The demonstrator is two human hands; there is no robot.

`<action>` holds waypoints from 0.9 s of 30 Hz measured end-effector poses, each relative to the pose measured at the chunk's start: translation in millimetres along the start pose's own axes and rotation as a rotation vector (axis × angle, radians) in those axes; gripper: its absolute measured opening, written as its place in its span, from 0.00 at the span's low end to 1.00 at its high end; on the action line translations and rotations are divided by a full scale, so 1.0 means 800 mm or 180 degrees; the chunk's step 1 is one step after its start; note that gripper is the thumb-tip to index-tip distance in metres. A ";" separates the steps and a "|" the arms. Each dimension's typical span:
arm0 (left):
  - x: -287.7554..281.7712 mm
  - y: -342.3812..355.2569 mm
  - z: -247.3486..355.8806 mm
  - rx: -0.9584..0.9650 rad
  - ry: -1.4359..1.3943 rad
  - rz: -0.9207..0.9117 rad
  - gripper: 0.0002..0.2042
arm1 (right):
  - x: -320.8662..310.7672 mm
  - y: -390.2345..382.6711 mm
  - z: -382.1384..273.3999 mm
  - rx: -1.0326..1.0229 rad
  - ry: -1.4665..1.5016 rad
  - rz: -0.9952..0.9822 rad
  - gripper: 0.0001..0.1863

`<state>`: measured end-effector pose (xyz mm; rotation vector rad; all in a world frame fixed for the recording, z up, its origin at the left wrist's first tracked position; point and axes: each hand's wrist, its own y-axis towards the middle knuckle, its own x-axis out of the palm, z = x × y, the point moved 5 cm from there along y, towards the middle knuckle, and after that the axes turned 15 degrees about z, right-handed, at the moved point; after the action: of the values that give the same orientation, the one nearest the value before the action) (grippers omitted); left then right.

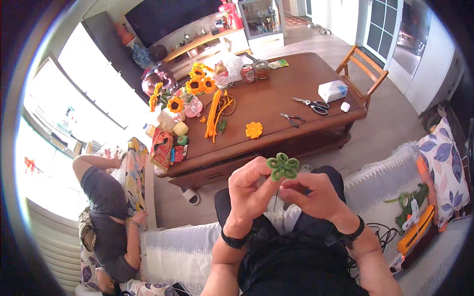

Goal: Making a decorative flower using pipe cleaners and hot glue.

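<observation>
A green flower (283, 166) with looped, fuzzy petals like pipe cleaner is held up over my lap. My left hand (251, 190) pinches it from the left, thumb and forefinger closed just under the petals. From the other side my right hand (316, 195) is closed in a pinch at the flower's base; its fingertips partly hide what lies between them. Thin dark wire (275, 201) hangs below the fingers. Nearest on the table is an orange fuzzy flower (254, 130), with a bundle of orange strips (213, 116) farther left.
Pliers (293, 120), scissors (314, 105) and a tissue box (333, 91) lie on the brown table (289, 84). Orange sunflowers (195, 87) stand at its left end. Another person (106, 197) lies on the sofa at left. Green strips (412, 202) and an orange tool (415, 231) rest at right.
</observation>
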<state>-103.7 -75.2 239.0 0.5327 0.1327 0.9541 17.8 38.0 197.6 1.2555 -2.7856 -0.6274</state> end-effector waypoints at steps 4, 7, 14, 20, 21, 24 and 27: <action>0.008 -0.009 0.011 0.0434 0.0320 0.0026 0.03 | -0.015 -0.002 -0.006 0.0157 0.0037 0.0274 0.12; 0.010 -0.018 0.010 0.0368 0.0465 0.0100 0.03 | -0.014 -0.010 -0.010 -0.0326 -0.0150 0.0386 0.14; 0.015 -0.026 0.019 0.0698 0.0614 -0.0157 0.05 | 0.001 -0.028 0.013 -0.0381 -0.0412 0.0160 0.16; 0.014 -0.026 0.011 0.0500 -0.0065 -0.0296 0.05 | -0.003 -0.029 0.008 -0.0684 -0.0695 0.0303 0.11; 0.014 -0.027 0.011 0.0499 -0.0063 -0.0293 0.05 | -0.003 -0.029 0.006 -0.0688 -0.0670 0.0320 0.10; 0.018 -0.025 0.008 0.0386 -0.0305 -0.0371 0.05 | -0.006 -0.029 0.008 -0.0600 -0.0648 0.0310 0.09; 0.018 -0.026 0.007 0.0366 -0.0458 -0.0406 0.05 | -0.009 -0.030 0.007 -0.0666 -0.0682 0.0336 0.08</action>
<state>-78.1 -74.9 235.2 0.6889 0.0914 0.7843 38.4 30.8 184.5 1.0513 -2.8319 -1.0711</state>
